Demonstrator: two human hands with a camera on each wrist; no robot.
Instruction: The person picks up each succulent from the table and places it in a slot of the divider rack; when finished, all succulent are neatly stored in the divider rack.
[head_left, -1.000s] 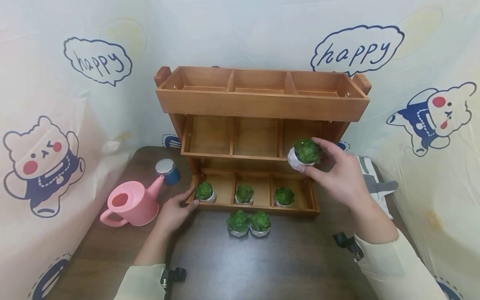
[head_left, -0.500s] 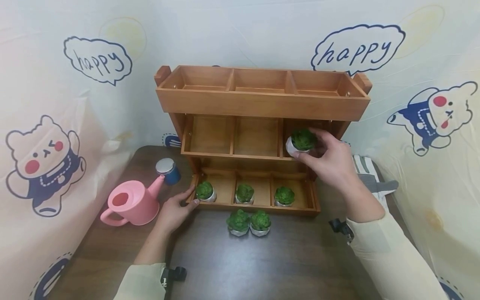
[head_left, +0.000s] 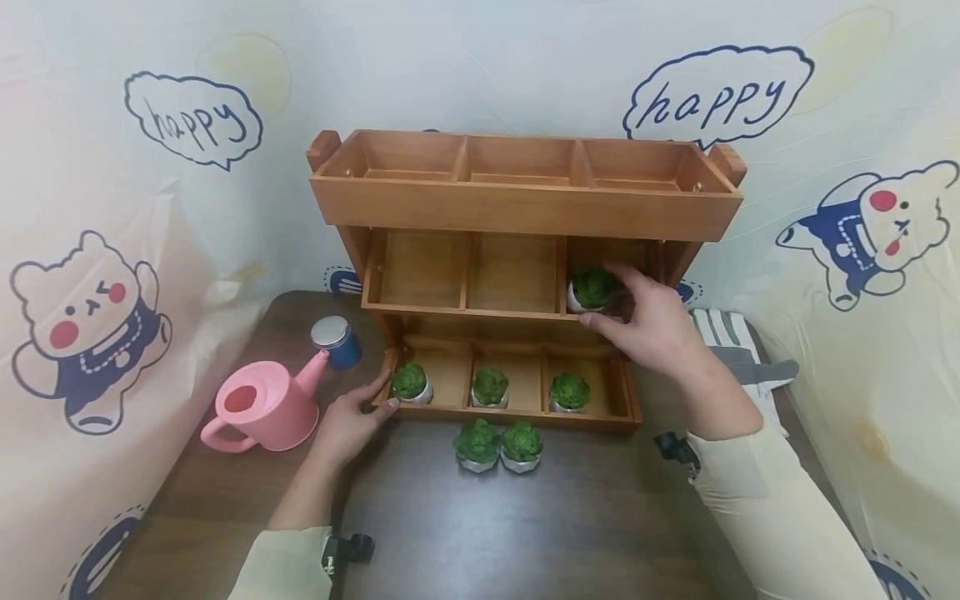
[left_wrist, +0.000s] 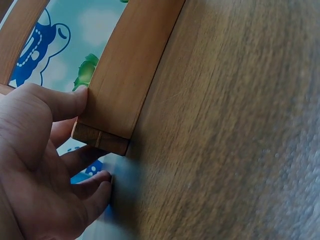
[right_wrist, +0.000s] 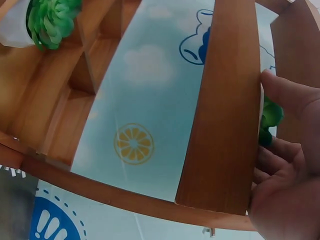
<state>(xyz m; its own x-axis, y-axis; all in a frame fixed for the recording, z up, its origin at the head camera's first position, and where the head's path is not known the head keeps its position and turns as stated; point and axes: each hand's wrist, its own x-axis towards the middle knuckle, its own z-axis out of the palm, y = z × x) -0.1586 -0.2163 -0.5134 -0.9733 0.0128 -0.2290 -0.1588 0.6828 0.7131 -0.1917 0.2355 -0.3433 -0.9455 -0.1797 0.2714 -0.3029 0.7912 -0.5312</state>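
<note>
My right hand point(head_left: 654, 327) holds a small potted succulent point(head_left: 592, 287), green rosette in a white faceted pot, between thumb and fingers. It is at the right compartment of the middle tier of a three-tier wooden plant stand point(head_left: 525, 210). In the right wrist view, the tier's front board hides most of the pot, and some green leaves point(right_wrist: 271, 119) show beside the thumb. My left hand point(head_left: 351, 427) grips the bottom tier's left front corner, thumb on the front board point(left_wrist: 120, 75) and fingers round the side. Each bottom compartment has one succulent, such as the middle one point(head_left: 490, 387).
Two more potted succulents point(head_left: 477, 446) stand side by side on the dark wooden table point(head_left: 487, 533) before the stand. To the left are a pink watering can point(head_left: 266, 406) and a blue jar point(head_left: 341, 343) with a silver lid. Grey-and-white gloves point(head_left: 742, 367) lie at the right.
My right hand has moved left with the succulent, first up and then down, bringing it into the middle tier's right compartment. The left hand keeps its place at the corner.
</note>
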